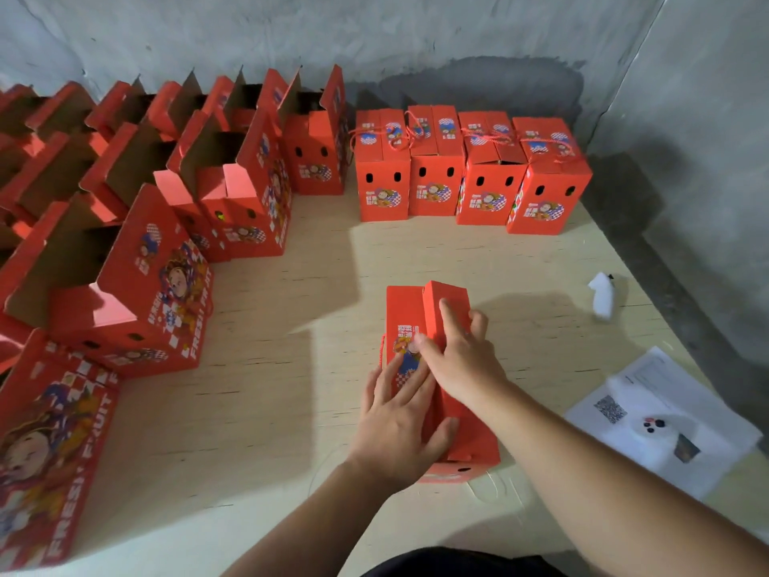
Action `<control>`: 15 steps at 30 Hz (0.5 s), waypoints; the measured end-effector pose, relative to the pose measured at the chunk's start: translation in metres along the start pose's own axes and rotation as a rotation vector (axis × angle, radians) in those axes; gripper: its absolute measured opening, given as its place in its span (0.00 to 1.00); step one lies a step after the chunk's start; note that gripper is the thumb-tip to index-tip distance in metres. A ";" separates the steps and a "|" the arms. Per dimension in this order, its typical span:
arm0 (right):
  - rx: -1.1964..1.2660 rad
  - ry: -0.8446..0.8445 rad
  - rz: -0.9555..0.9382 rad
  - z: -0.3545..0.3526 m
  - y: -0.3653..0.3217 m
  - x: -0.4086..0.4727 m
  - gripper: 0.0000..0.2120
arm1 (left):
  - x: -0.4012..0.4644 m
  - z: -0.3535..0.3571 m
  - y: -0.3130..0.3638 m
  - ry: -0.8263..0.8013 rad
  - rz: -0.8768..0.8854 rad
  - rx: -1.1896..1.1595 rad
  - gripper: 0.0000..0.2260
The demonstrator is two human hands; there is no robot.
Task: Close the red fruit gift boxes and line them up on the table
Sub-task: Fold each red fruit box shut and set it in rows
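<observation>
— Near the six o'clock edge of the table [291, 410], what were the hands doing?

— Both lay flat on the top flaps of one red gift box [441, 310]. The left hand [399, 422] pressed the left flap, fingers straight and close together, thumb out toward the right flap. The right hand [462, 356] pressed the right flap with fingers spread, pointing toward twelve o'clock.

— Any writing?

— "FRESH FRUIT" in white on the open boxes [137, 285] at nine o'clock. The print under the hands was too blurred to read.

— And around it?

— Four closed boxes [470, 168] stood side by side at one o'clock against the wall [374, 31], red cord handles on top. Open boxes with raised flaps crowded from nine to eleven o'clock. At three o'clock lay a sheet of paper [649, 393] with a QR code, and a small white object [603, 293] at two o'clock. Nothing stood between the held box and the closed row.
</observation>
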State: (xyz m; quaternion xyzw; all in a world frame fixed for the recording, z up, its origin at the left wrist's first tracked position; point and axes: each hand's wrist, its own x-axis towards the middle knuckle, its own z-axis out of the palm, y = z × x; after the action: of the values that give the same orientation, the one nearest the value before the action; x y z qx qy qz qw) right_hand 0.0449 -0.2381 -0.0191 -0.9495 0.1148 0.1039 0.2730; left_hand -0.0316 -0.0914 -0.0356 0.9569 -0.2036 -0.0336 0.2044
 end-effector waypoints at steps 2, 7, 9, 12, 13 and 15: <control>0.015 0.001 0.020 -0.006 -0.004 0.016 0.33 | 0.007 0.000 0.012 0.039 -0.015 -0.064 0.35; -0.035 0.069 0.081 -0.013 -0.009 0.045 0.24 | 0.012 0.009 0.041 0.064 -0.192 -0.246 0.36; -0.066 0.089 0.061 -0.015 -0.011 0.052 0.19 | 0.009 0.011 0.039 0.090 -0.205 -0.241 0.33; -0.163 0.070 0.025 -0.014 -0.017 0.058 0.21 | 0.005 0.009 0.034 0.079 -0.204 -0.223 0.34; -0.193 0.064 0.008 -0.013 -0.019 0.059 0.23 | 0.004 0.009 0.033 0.050 -0.199 -0.185 0.37; -0.232 0.051 -0.020 -0.012 -0.019 0.061 0.25 | 0.001 0.009 0.033 0.011 -0.199 -0.142 0.43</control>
State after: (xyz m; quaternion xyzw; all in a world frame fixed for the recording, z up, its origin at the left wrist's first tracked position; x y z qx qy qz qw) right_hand 0.1104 -0.2387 -0.0151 -0.9781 0.0996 0.0896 0.1596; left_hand -0.0446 -0.1225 -0.0305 0.9557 -0.1033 -0.0627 0.2683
